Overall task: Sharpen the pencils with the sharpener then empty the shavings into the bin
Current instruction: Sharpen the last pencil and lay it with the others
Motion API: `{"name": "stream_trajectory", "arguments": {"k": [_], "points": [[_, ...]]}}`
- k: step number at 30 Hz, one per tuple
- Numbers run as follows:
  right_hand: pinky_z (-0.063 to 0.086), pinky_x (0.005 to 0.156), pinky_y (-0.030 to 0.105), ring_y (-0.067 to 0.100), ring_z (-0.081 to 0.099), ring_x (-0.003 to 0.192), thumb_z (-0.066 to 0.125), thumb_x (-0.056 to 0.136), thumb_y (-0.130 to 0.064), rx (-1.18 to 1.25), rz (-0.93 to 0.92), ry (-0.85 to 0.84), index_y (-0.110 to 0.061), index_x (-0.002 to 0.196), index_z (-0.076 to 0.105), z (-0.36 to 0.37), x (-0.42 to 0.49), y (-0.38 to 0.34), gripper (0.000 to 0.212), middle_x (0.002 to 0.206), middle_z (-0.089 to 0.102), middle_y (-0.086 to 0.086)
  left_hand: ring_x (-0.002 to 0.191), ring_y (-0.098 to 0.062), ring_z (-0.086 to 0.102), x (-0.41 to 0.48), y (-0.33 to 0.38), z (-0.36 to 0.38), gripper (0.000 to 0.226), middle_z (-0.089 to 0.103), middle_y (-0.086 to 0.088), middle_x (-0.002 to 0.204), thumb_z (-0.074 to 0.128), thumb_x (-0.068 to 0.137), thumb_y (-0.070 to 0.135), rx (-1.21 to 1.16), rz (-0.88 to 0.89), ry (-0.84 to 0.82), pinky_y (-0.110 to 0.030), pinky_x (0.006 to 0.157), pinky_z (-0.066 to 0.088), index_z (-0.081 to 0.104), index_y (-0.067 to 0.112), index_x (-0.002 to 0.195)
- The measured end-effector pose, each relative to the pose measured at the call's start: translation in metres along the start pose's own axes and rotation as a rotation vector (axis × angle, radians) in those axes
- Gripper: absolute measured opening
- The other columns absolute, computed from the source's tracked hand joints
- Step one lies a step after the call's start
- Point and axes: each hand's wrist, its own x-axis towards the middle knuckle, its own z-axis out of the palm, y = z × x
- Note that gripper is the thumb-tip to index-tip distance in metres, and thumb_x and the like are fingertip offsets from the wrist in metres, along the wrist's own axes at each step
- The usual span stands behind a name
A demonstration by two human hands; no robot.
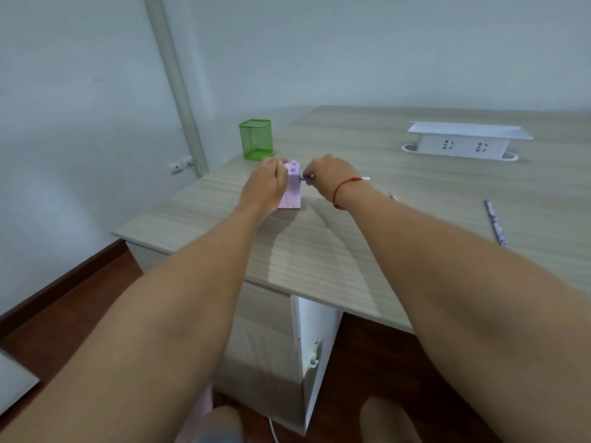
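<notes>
A pink box-shaped pencil sharpener (pixel 292 185) stands upright on the wooden desk (pixel 367 219) near its left end. My left hand (pixel 267 183) grips the sharpener's left side. My right hand (pixel 329 175) pinches a pencil (pixel 307 177) whose dark end points into the sharpener's right face; its far end shows past my wrist. Two more pencils lie on the desk: a purple patterned pencil (pixel 495 222) at the right, and a pencil tip (pixel 393 196) just showing beside my right forearm.
A green mesh pen holder (pixel 256 139) stands behind the sharpener near the desk's left edge. A white raised socket box (pixel 463 140) sits at the back right. Below the desk are a cabinet (pixel 271 346) and dark wooden floor. No bin is visible.
</notes>
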Motion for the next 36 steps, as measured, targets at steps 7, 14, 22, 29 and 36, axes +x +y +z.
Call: {"name": "stream_trajectory", "arguments": {"k": [7, 14, 22, 29, 36], "points": [[0.045, 0.085, 0.037, 0.037, 0.059, 0.11, 0.048, 0.098, -0.014, -0.05, -0.011, -0.015, -0.005, 0.119, 0.063, -0.008, -0.015, 0.007, 0.027, 0.121, 0.06, 0.021, 0.084, -0.023, 0.045, 0.003, 0.004, -0.001, 0.048, 0.059, -0.018, 0.091, 0.022, 0.085, 0.029, 0.015, 0.078, -0.082, -0.031, 0.069, 0.032, 0.06, 0.0, 0.086], [0.042, 0.078, 0.035, 0.037, 0.059, 0.107, 0.05, 0.096, -0.013, -0.065, 0.013, -0.006, -0.006, 0.118, 0.064, -0.012, -0.024, 0.012, 0.026, 0.12, 0.061, 0.02, 0.073, -0.026, 0.044, 0.001, 0.011, 0.002, 0.053, 0.058, -0.026, 0.085, 0.02, 0.079, 0.033, -0.045, 0.081, -0.101, -0.033, 0.061, 0.028, 0.057, -0.005, 0.078], [0.035, 0.072, 0.03, 0.037, 0.059, 0.106, 0.052, 0.095, -0.014, -0.045, 0.019, 0.011, -0.01, 0.115, 0.067, -0.013, -0.032, 0.023, 0.025, 0.117, 0.062, 0.019, 0.087, -0.024, 0.051, -0.002, 0.015, 0.006, 0.054, 0.063, -0.019, 0.101, 0.021, 0.081, 0.03, -0.075, 0.079, -0.099, -0.028, 0.069, 0.033, 0.064, 0.003, 0.099], [0.032, 0.07, 0.03, 0.036, 0.059, 0.106, 0.051, 0.096, -0.014, -0.028, 0.023, 0.021, -0.011, 0.114, 0.068, -0.011, -0.039, 0.032, 0.025, 0.115, 0.063, 0.018, 0.107, -0.028, 0.051, -0.001, 0.018, 0.009, 0.056, 0.06, -0.018, 0.114, 0.021, 0.081, 0.027, -0.077, 0.073, -0.116, -0.024, 0.08, 0.032, 0.061, 0.001, 0.111], [0.034, 0.071, 0.029, 0.036, 0.059, 0.105, 0.055, 0.094, -0.018, -0.008, 0.028, 0.024, -0.015, 0.115, 0.069, -0.013, -0.038, 0.036, 0.025, 0.114, 0.064, 0.017, 0.108, -0.028, 0.05, -0.001, 0.021, 0.012, 0.058, 0.059, -0.018, 0.115, 0.02, 0.08, 0.03, -0.066, 0.068, -0.101, -0.026, 0.082, 0.033, 0.059, 0.001, 0.11]]}}
